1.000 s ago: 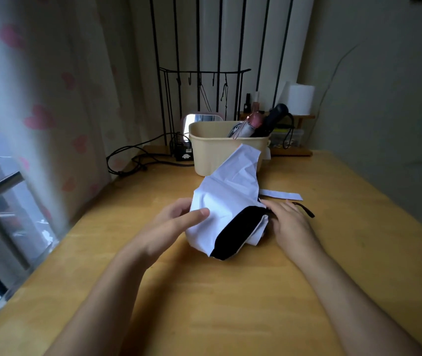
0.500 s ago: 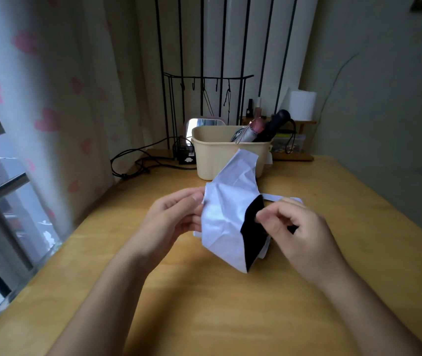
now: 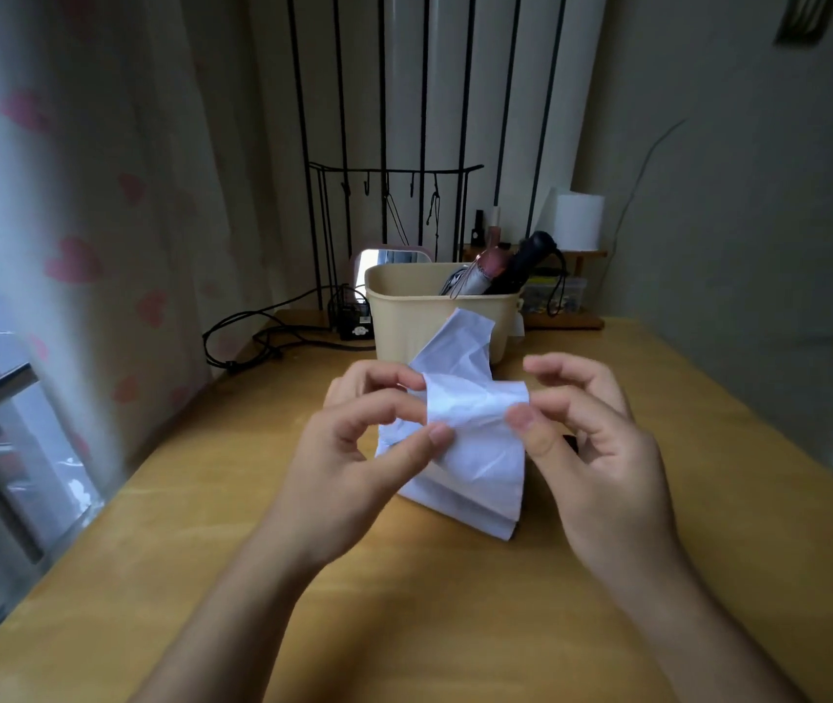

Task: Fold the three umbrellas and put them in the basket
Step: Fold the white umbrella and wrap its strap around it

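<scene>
Hands: left hand and right hand each pinch white umbrella cloth, other fingers loose | umbrella above table, near basket | risk: folds spring apart if either pinch slackens.

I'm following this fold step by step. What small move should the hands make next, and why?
Probably wrap the strap tight: both hands pinch a loose flap of the white umbrella, while two others already stand in the basket.
</scene>
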